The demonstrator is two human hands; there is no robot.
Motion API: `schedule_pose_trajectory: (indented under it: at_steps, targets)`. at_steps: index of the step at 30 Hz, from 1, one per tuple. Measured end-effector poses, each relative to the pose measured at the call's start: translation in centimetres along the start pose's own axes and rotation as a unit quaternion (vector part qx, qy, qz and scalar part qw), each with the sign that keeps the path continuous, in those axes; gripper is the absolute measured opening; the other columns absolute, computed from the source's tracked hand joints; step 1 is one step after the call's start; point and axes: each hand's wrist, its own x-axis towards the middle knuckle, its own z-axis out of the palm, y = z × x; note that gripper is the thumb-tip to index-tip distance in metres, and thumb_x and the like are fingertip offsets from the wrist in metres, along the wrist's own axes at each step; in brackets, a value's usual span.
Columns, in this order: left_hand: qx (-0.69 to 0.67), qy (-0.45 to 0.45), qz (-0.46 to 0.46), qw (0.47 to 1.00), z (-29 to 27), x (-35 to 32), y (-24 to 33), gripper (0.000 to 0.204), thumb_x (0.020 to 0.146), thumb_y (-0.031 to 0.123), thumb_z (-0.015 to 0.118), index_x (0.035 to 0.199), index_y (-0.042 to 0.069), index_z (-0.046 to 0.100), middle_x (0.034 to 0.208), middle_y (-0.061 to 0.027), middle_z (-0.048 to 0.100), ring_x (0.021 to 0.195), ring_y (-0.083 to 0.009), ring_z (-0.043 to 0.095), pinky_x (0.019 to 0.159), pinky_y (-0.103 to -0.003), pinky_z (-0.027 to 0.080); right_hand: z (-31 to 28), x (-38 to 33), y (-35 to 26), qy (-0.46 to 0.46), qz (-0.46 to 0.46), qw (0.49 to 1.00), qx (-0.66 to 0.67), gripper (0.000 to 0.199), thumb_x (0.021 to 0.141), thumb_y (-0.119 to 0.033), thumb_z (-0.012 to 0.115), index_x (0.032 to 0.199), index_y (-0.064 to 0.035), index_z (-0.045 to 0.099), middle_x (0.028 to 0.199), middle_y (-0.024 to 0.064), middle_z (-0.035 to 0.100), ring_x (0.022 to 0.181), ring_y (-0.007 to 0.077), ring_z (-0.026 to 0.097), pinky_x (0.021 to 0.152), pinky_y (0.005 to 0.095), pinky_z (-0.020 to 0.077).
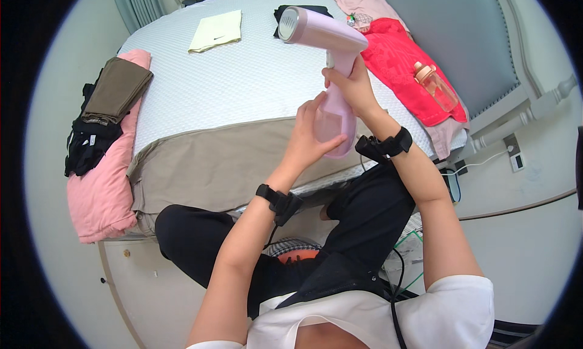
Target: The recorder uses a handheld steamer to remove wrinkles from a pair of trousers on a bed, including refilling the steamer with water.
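I hold a pale pink handheld garment steamer (331, 36) upright over the near side of the bed, its round head pointing left. My right hand (357, 89) is wrapped round the handle below the head. Lower down, my left hand (308, 135) grips the see-through water tank, fingers on its left side and thumb across its bottom. Khaki trousers (225, 154) lie spread along the bed's near edge, below and left of the steamer.
A pink quilt (100, 203) at the left bears folded brown trousers (115, 91) and black clothing (91, 145). A folded cream shirt (217, 32) and a black garment (316, 10) lie farther back. Right, a bottle (437, 88) rests on red cloth (388, 51) by the headboard (449, 33).
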Motion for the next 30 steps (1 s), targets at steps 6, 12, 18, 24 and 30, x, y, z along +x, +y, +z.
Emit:
schedule_pose_trajectory:
  at_steps: [6,12,18,24,30]
  targets:
    - [-0.059,-0.053,0.005,0.997,-0.6,-0.3,-1.7,0.103,0.059,0.029,0.085,0.138,0.005,0.023,0.133,-0.0176,0.039,0.118,-0.0303,0.046,0.097,-0.041,0.041,0.3,-0.4,0.5,-0.01,0.025,1.0,-0.002,0.05,0.072,-0.004,0.066,0.113,0.002,0.038,0.086,0.0092,0.054,0.066,0.0145,0.057,0.057,0.0283,0.0471]
    - [-0.066,-0.09,-0.042,0.993,-0.7,-0.4,-1.9,0.101,0.055,0.029,0.087,0.131,0.005,0.025,0.124,-0.0165,0.042,0.108,-0.0274,0.051,0.086,-0.038,0.047,0.2,-0.9,1.2,-0.032,0.037,0.998,-0.041,0.053,0.073,-0.006,0.067,0.115,0.0032,0.036,0.089,0.0104,0.054,0.068,0.0153,0.057,0.059,0.0286,0.0483]
    - [-0.02,-0.08,-0.043,0.996,-0.8,-0.7,-1.6,0.102,0.053,0.032,0.088,0.13,0.005,0.026,0.121,-0.0175,0.043,0.101,-0.0286,0.054,0.081,-0.038,0.049,0.1,-1.1,1.7,-0.025,0.045,0.998,-0.034,0.047,0.073,0.0,0.064,0.113,0.0006,0.039,0.086,0.0085,0.053,0.067,0.015,0.056,0.058,0.0284,0.0462]
    - [0.008,-0.072,-0.058,0.996,-1.0,-0.5,-0.5,0.098,0.053,0.034,0.087,0.127,0.005,0.03,0.115,-0.0187,0.049,0.098,-0.0297,0.056,0.081,-0.039,0.048,0.1,-1.1,1.5,-0.03,0.031,0.999,-0.019,0.045,0.074,0.0,0.062,0.113,0.0012,0.038,0.085,0.0088,0.053,0.066,0.0152,0.057,0.058,0.0285,0.0463]
    - [-0.056,-0.072,-0.1,0.991,-1.1,-0.7,-0.4,0.093,0.055,0.037,0.085,0.127,0.0,0.038,0.121,-0.0199,0.05,0.108,-0.0326,0.053,0.09,-0.039,0.045,0.2,-1.2,1.9,-0.034,0.031,0.998,-0.046,0.05,0.076,-0.005,0.063,0.116,0.0034,0.034,0.091,0.0115,0.053,0.068,0.0152,0.057,0.058,0.0288,0.0485]
